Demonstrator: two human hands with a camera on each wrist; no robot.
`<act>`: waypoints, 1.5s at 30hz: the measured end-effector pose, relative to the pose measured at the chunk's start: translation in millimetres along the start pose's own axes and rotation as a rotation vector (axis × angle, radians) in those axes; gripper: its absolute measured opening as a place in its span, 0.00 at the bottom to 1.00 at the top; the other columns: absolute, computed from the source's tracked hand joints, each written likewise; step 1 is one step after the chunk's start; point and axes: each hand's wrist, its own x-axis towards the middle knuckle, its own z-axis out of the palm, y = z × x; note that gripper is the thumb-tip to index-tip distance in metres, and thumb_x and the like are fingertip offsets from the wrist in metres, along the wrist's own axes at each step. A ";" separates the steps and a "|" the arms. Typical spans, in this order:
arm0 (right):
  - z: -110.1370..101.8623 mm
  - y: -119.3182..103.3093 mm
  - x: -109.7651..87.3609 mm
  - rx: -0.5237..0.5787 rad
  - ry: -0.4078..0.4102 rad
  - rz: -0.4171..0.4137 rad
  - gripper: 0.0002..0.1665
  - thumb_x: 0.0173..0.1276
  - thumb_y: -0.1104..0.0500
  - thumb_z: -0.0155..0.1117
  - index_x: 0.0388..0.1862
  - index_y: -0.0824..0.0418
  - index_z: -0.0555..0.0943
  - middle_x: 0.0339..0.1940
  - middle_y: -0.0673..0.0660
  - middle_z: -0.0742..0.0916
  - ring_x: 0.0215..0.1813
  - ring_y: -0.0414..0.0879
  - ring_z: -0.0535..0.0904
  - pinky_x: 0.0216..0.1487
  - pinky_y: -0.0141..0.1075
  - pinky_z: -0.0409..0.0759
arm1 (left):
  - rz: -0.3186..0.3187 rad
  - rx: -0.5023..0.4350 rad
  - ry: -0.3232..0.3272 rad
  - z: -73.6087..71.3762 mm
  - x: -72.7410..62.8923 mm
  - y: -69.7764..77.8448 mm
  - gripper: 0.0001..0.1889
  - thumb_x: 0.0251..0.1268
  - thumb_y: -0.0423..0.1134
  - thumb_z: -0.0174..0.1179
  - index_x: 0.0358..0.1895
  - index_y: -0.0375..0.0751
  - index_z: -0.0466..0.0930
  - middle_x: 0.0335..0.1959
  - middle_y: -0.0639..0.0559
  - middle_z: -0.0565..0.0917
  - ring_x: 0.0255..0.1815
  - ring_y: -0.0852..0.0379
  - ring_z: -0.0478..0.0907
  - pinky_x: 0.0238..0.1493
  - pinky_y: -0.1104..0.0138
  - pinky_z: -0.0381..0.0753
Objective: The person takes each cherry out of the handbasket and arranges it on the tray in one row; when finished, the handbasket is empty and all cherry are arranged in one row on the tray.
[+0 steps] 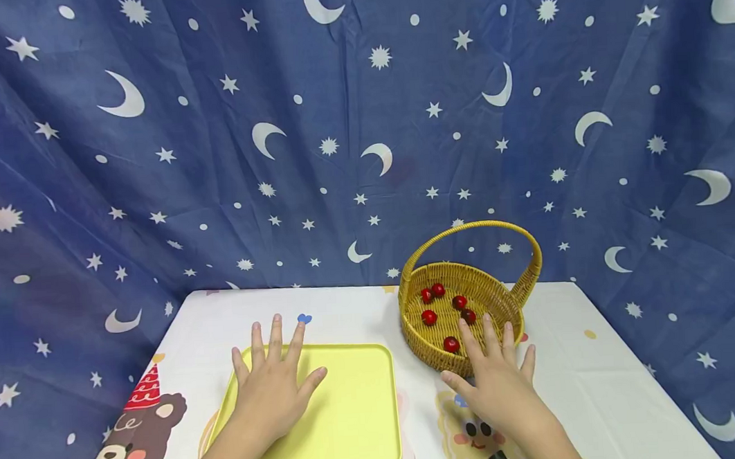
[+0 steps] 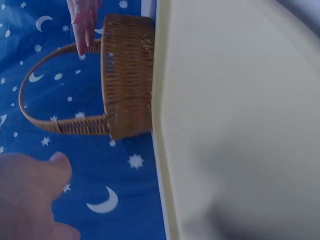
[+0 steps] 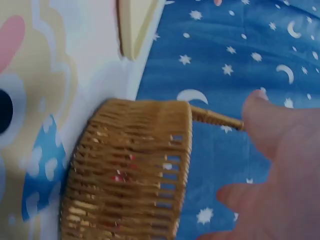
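My left hand (image 1: pixel 270 394) hovers with spread fingers over a yellow tray (image 1: pixel 352 417) and holds nothing. My right hand (image 1: pixel 499 378), its fingers likewise spread, is at the near side of a woven basket (image 1: pixel 423 348) with a tall arched handle (image 1: pixel 467 225). Several red cherries (image 1: pixel 429 317) lie inside that basket; the right fingertips overlap its near rim in the head view, apart from the fruit as far as I can tell. In the right wrist view, the wicker side (image 3: pixel 130 165) appears beside the hand. The left wrist view shows the tray (image 2: pixel 240 100) below the left hand.
A white tablecloth (image 1: pixel 600 377) with cartoon prints covers the table, including a bear (image 1: pixel 135 436) at the left. Behind the table hangs a blue curtain (image 1: pixel 314 156) with moons and stars. The basket stands to the right of the tray, near the back edge.
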 end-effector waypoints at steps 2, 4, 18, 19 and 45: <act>-4.6 3.7 -0.6 0.044 0.015 -0.008 0.58 0.75 0.23 0.56 0.92 0.45 0.48 0.91 0.71 0.44 0.86 0.83 0.30 0.69 0.90 0.29 | 0.016 -0.024 -0.016 -0.2 2.5 5.5 0.47 0.77 0.77 0.43 0.89 0.57 0.50 0.91 0.38 0.44 0.90 0.25 0.35 0.76 0.19 0.40; -10.4 8.6 -1.2 0.095 0.046 -0.019 0.56 0.75 0.27 0.61 0.92 0.45 0.50 0.91 0.71 0.45 0.86 0.83 0.32 0.69 0.90 0.32 | 0.044 -0.059 -0.036 -1.3 6.0 13.1 0.46 0.77 0.76 0.45 0.89 0.57 0.50 0.91 0.39 0.44 0.90 0.27 0.35 0.78 0.20 0.42; -27.7 65.3 7.5 0.354 0.347 0.075 0.44 0.74 0.52 0.75 0.84 0.55 0.69 0.78 0.74 0.69 0.77 0.74 0.68 0.70 0.72 0.72 | 0.339 -0.405 -0.079 -2.0 42.3 97.2 0.39 0.72 0.47 0.72 0.83 0.49 0.68 0.82 0.45 0.71 0.84 0.42 0.68 0.82 0.46 0.69; -25.4 70.2 9.1 0.382 0.347 0.097 0.42 0.75 0.53 0.75 0.83 0.56 0.70 0.78 0.74 0.69 0.76 0.74 0.68 0.70 0.70 0.74 | 0.352 -0.424 -0.079 0.6 45.8 103.5 0.37 0.72 0.46 0.72 0.82 0.49 0.69 0.81 0.46 0.74 0.82 0.43 0.71 0.81 0.47 0.71; -12.0 132.6 61.9 1.012 0.102 0.318 0.24 0.78 0.67 0.65 0.71 0.62 0.80 0.63 0.57 0.80 0.50 0.33 0.84 0.51 0.29 0.88 | 0.454 -0.563 -0.538 62.9 159.6 188.8 0.26 0.63 0.26 0.74 0.63 0.51 0.89 0.60 0.54 0.90 0.41 0.70 0.86 0.42 0.73 0.84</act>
